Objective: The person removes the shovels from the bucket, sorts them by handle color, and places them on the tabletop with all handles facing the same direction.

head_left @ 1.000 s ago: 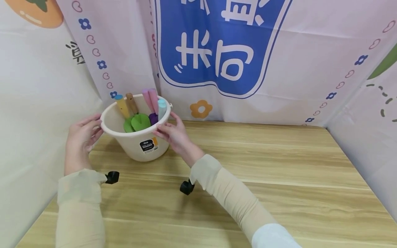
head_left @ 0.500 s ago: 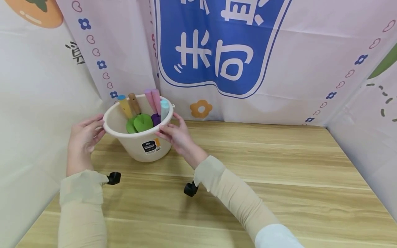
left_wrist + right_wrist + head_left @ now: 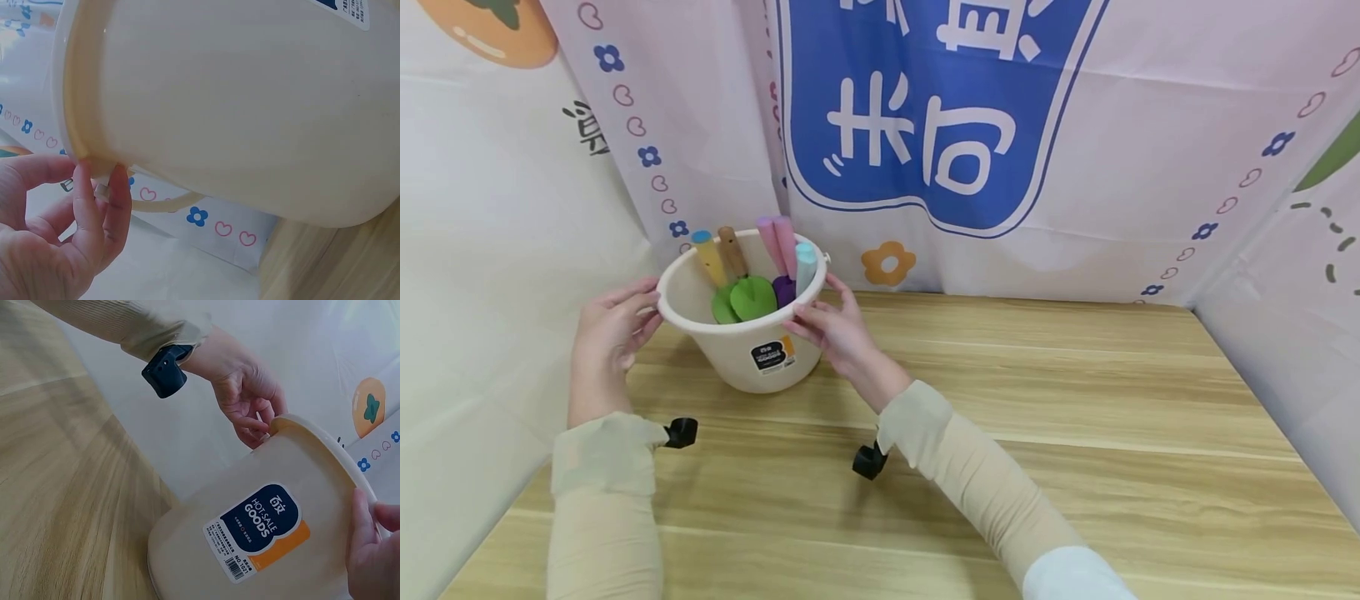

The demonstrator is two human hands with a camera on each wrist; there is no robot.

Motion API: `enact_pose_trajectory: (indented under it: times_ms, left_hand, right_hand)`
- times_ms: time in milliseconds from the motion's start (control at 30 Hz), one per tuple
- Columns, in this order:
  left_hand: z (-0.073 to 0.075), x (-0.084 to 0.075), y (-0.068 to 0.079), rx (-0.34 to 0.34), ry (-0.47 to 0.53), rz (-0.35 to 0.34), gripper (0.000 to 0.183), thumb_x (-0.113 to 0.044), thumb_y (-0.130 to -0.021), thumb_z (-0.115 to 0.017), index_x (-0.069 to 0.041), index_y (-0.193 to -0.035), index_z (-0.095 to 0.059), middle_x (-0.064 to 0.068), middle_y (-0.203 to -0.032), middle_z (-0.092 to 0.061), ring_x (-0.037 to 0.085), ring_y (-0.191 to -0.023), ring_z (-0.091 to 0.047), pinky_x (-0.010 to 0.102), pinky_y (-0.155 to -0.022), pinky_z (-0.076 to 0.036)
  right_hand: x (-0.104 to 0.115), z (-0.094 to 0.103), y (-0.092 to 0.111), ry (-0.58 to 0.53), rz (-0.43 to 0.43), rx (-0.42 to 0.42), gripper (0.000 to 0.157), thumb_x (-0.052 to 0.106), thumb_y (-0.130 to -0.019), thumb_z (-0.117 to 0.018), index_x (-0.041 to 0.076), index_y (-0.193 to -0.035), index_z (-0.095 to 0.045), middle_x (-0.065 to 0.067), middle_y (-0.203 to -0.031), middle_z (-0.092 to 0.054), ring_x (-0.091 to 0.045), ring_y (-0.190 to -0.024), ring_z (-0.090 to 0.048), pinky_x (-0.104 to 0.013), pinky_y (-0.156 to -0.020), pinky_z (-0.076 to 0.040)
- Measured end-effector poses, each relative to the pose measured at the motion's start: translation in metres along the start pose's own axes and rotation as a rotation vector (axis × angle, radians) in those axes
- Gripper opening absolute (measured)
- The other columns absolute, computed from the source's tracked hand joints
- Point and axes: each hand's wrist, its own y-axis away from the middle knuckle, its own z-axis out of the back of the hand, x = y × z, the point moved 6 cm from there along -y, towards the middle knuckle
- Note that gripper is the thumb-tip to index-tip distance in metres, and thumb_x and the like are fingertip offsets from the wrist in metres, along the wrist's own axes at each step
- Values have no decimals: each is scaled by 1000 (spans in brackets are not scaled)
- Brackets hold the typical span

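Observation:
A cream plastic bucket (image 3: 724, 350) stands at the back left of the wooden table, a dark label (image 3: 262, 515) on its side. My left hand (image 3: 601, 337) pinches the rim at the left, and in the left wrist view its fingertips are by the handle's joint. At the right, my right hand (image 3: 844, 333) grips the rim with fingers and thumb. Inside are small garden tools: green blades (image 3: 754, 297), a yellow handle (image 3: 711, 262), a wooden handle (image 3: 732, 252), pink handles (image 3: 785, 243) and a light blue handle (image 3: 806, 265). Their lower parts are hidden by the bucket wall.
The wood-grain table (image 3: 1037, 400) extends to the right and front. A printed cloth (image 3: 1112, 183) hangs just behind the bucket, and a white side wall (image 3: 490, 333) stands close to my left arm. Black wrist mounts (image 3: 869, 460) hang below both sleeves.
Both hands and the bucket have shifted a little to the right together. The tools inside have travelled with it, and both hands keep their hold on the rim.

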Motion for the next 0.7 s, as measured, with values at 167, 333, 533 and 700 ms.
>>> enact_pose_trajectory:
  times_ms: [167, 333, 533, 700]
  left_hand:
    - [0, 0, 3, -4, -14, 9, 20, 1, -95, -71, -16, -98, -81, -7, -98, -72, 9, -80, -72, 16, -74, -59]
    - [-2, 1, 6, 15, -20, 6, 21, 2, -95, -71, -16, -96, -82, -6, -96, -73, 9, -80, -72, 16, -74, -58]
    - [-4, 2, 7, 30, 6, -7, 24, 5, -95, -69, -15, -93, -82, -5, -93, -74, 10, -78, -73, 17, -72, -59]
    - [-8, 2, 7, 31, 16, -20, 28, 6, -96, -67, -17, -88, -82, -5, -91, -75, 10, -76, -73, 16, -70, -59]
  right_hand:
    - [1, 2, 2, 1, 1, 0, 80, -17, -96, -55, 18, -161, -25, -14, -103, -62, -19, -80, -70, -26, -78, -61]
    - [2, 4, 5, 10, -6, -13, 80, -17, -96, -56, 18, -161, -25, -14, -103, -62, -20, -80, -70, -27, -79, -61]
    - [4, 5, 9, 20, -5, -22, 77, -17, -96, -56, 18, -160, -29, -14, -102, -62, -20, -81, -70, -27, -80, -61]
    - [6, 6, 10, 12, 5, -15, 77, -18, -96, -55, 17, -160, -29, -15, -100, -63, -19, -79, -71, -27, -78, -61]
